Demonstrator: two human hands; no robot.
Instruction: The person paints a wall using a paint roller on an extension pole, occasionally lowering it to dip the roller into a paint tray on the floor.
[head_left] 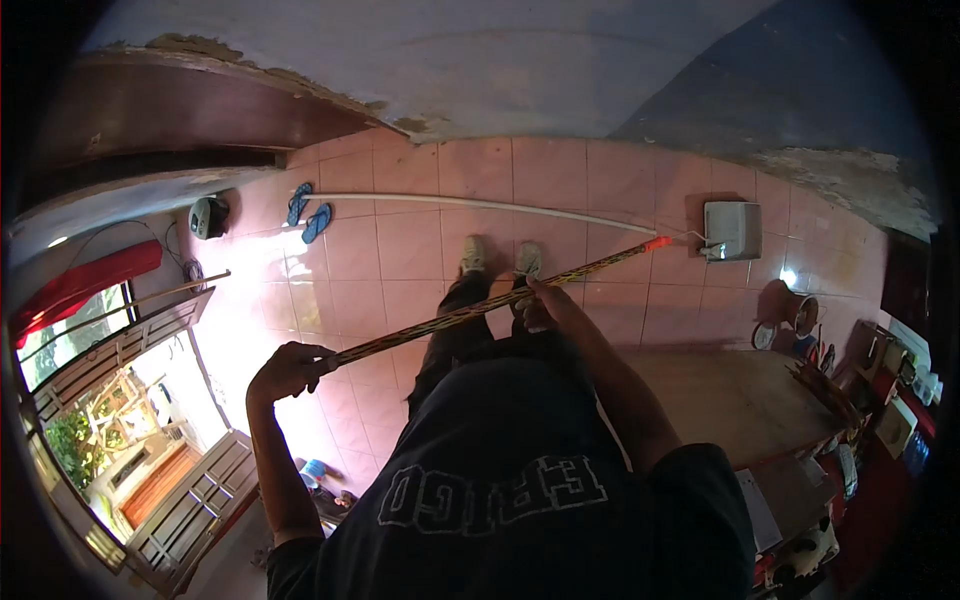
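A long pole [430, 327] with a yellow-and-black pattern slants across in front of my body. Its lower left end is in my left hand [290, 370], fingers closed around it. Farther along, my right hand [541, 305] grips the same pole near its middle. The far end carries an orange-red piece [656, 243], with a thin pale rod leading toward a white tray-like container [733, 231] on the floor. What sits inside that container I cannot make out clearly.
Along the wall a long white pole [470, 204] lies on the pink tiles, beside blue flip-flops [316, 222]. A wooden table [720, 400] stands at the right. A small round-wheeled object [764, 336] is behind it. Open shutters [190, 510] are at the left.
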